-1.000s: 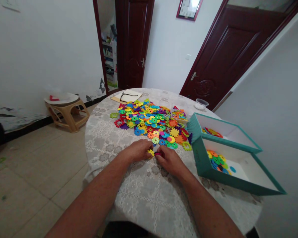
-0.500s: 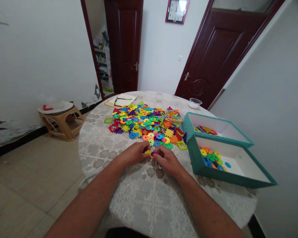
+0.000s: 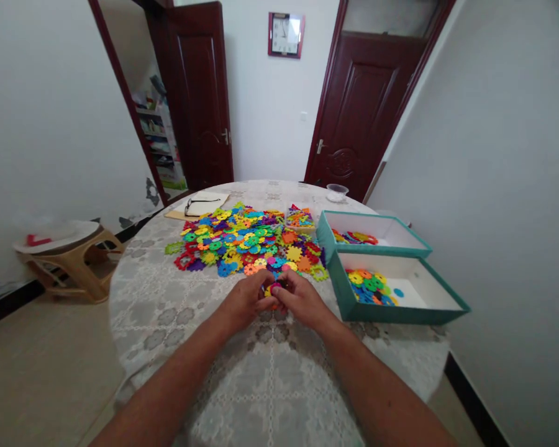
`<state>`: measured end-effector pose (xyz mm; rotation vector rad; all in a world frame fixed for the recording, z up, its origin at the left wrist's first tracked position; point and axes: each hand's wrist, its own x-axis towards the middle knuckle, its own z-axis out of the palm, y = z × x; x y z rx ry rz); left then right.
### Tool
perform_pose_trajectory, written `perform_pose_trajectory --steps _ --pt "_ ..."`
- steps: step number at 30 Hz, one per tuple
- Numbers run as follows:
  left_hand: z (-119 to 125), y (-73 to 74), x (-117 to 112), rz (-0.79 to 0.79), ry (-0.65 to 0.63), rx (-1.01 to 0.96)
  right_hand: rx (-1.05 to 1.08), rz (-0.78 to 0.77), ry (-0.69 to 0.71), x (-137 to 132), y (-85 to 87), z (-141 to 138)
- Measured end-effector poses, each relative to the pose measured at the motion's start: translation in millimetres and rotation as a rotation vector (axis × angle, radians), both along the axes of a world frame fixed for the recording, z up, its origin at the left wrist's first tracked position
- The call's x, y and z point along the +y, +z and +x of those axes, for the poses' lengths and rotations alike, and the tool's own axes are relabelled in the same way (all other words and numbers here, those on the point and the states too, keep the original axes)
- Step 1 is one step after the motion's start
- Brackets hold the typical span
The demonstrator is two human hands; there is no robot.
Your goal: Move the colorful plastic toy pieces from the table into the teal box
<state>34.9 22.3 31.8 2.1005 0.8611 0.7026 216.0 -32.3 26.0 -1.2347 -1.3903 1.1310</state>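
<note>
My left hand (image 3: 249, 299) is closed, its fingertips pinching a yellow notched plastic disc (image 3: 268, 291). Against it, my right hand (image 3: 304, 299) grips a magenta notched disc (image 3: 275, 287) between thumb and fingers. The two discs meet between my fingertips, and I cannot tell whether they are interlocked. A bit of orange shows under them, partly covered by my fingers. Just beyond both hands spreads a big heap of colourful notched discs and gear-shaped pieces (image 3: 235, 239).
Right of the heap stand two teal boxes, the near one (image 3: 403, 313) and the far one (image 3: 377, 216), each with some pieces inside. A small clear tray of pieces (image 3: 300, 217), eyeglasses (image 3: 198, 202) and a clear bowl (image 3: 337, 192) lie farther back on the patterned tablecloth (image 3: 270, 385).
My hands have come closer together, bringing the yellow and magenta discs into contact. The camera view has turned to the right, shifting the scene left.
</note>
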Motion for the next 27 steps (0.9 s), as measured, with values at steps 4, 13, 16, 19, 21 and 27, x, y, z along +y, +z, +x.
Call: perform_pose_trajectory --steps 4,13,16,19,21,27 --pt "5 4.6 -3 -0.125 -0.004 -0.134 -0.329 0.275 -0.183 -8 22.0 7" --pt "-3 -7.0 32 0.179 0.162 0.104 -0.908 0.544 -0.818 -26 62.4 81" --pt "-5 -16.0 38 0.249 0.248 0.164 -1.029 0.439 -0.956 -29 52.3 110" --pt "-9 -26.3 40 0.358 0.317 0.150 -1.085 0.429 -1.050 -27 44.4 128" --pt "-11 -33.3 40 0.407 0.346 0.158 -1.074 0.516 -1.084 -25 45.0 130" --pt "-10 -42.2 34 0.541 0.298 0.230 -0.906 0.764 -0.844 -24 50.5 78"
